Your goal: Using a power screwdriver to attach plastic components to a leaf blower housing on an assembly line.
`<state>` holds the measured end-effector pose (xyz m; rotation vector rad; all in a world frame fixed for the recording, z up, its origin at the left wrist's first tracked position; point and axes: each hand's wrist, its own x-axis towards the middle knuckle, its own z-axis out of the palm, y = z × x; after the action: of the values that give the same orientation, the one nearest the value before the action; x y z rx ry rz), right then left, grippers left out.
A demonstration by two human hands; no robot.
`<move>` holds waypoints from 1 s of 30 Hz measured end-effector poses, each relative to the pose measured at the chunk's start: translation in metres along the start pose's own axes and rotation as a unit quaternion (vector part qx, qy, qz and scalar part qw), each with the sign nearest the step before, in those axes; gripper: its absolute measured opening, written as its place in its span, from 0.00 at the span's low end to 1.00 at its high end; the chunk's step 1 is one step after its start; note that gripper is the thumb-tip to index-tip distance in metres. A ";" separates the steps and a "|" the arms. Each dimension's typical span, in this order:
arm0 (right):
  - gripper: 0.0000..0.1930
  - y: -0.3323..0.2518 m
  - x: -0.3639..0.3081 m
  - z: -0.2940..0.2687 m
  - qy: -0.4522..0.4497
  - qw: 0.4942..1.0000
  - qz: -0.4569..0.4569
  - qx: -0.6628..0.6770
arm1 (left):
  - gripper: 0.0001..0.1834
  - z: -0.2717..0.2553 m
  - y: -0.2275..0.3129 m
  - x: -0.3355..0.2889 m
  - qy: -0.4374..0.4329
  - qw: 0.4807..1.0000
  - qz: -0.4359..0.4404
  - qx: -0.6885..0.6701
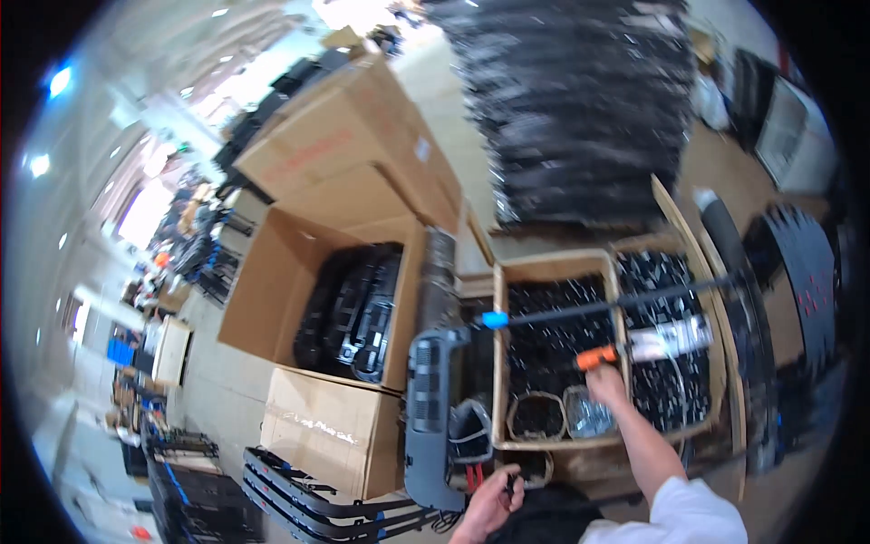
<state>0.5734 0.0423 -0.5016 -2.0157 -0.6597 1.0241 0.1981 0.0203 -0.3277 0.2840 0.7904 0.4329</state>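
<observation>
My right hand point(605, 384) reaches over the cardboard bins and is closed round an orange-and-black handheld tool point(595, 358) whose exact kind is unclear. Below it a bin of small black parts point(553, 354) and a clear plastic bag point(589, 412) lie side by side. Low in the view, my left hand point(494, 500) has its fingers curled round a small dark piece point(511, 480) too small to name. Close to that hand are red-handled objects point(474, 476) and a long dark plastic panel point(433, 417) with slotted vents.
A dark bar with a blue clip point(495, 320) crosses above the bins. On the left, an open cardboard box point(258, 299) holds black molded parts. Curved black strips point(317, 503) lie beside it. A tall black-wrapped stack point(580, 109) stands behind; a whitish cylinder point(671, 337) rests over the right bin.
</observation>
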 end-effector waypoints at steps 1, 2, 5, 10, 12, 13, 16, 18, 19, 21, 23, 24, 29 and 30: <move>0.15 0.028 -0.001 0.008 0.022 0.975 -0.090 -0.202 | 0.19 -0.003 -0.006 -0.005 -0.030 0.999 0.011 -0.012; 0.12 0.034 -0.020 0.013 0.013 0.940 -0.119 -0.320 | 0.15 0.007 -0.008 -0.010 -0.006 0.999 0.031 0.015; 0.25 0.035 -0.056 0.023 -0.116 0.861 -0.068 -0.491 | 0.13 0.006 -0.012 -0.018 -0.011 0.996 0.088 0.013; 0.22 0.054 -0.027 0.034 -0.183 0.809 -0.097 -0.551 | 0.10 0.012 -0.013 0.006 -0.024 0.994 0.103 0.027; 0.20 0.065 -0.018 0.032 -0.193 0.790 -0.125 -0.569 | 0.08 0.013 -0.013 0.015 -0.001 0.991 0.117 0.061; 0.18 0.064 -0.017 0.028 -0.204 0.780 -0.135 -0.576 | 0.08 0.013 -0.013 0.017 -0.004 0.990 0.125 0.059; 0.16 0.056 -0.008 0.023 -0.208 0.771 -0.155 -0.582 | 0.06 0.010 -0.011 0.019 -0.007 0.989 0.080 0.122; 0.16 0.050 -0.011 0.022 -0.193 0.771 -0.137 -0.591 | 0.06 0.019 -0.007 0.008 0.000 0.991 0.075 0.109; 0.16 0.040 -0.016 0.021 -0.188 0.776 -0.133 -0.587 | 0.06 0.020 -0.004 0.005 0.015 0.993 0.075 0.092; 0.15 0.021 -0.034 0.017 -0.100 0.824 -0.133 -0.541 | 0.08 0.004 -0.006 0.015 -0.004 0.989 0.096 0.116; 0.14 0.015 -0.041 0.013 -0.064 0.840 -0.131 -0.522 | 0.11 -0.003 -0.002 0.020 -0.017 0.975 0.131 0.180; 0.13 0.011 -0.044 0.010 -0.057 0.860 -0.140 -0.488 | 0.11 -0.012 -0.003 0.028 -0.023 0.974 0.127 0.186; 0.13 -0.036 -0.100 0.007 -0.069 0.971 -0.104 -0.205 | 0.17 -0.031 0.007 0.049 -0.043 0.934 0.138 0.327; 0.14 -0.022 -0.096 0.011 -0.060 0.961 -0.165 -0.215 | 0.17 -0.030 0.012 0.049 -0.052 0.934 0.134 0.328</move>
<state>0.5103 -0.0092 -0.4458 -2.1107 -1.3299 0.8566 0.2039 0.0565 -0.3738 1.0421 0.7770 0.3937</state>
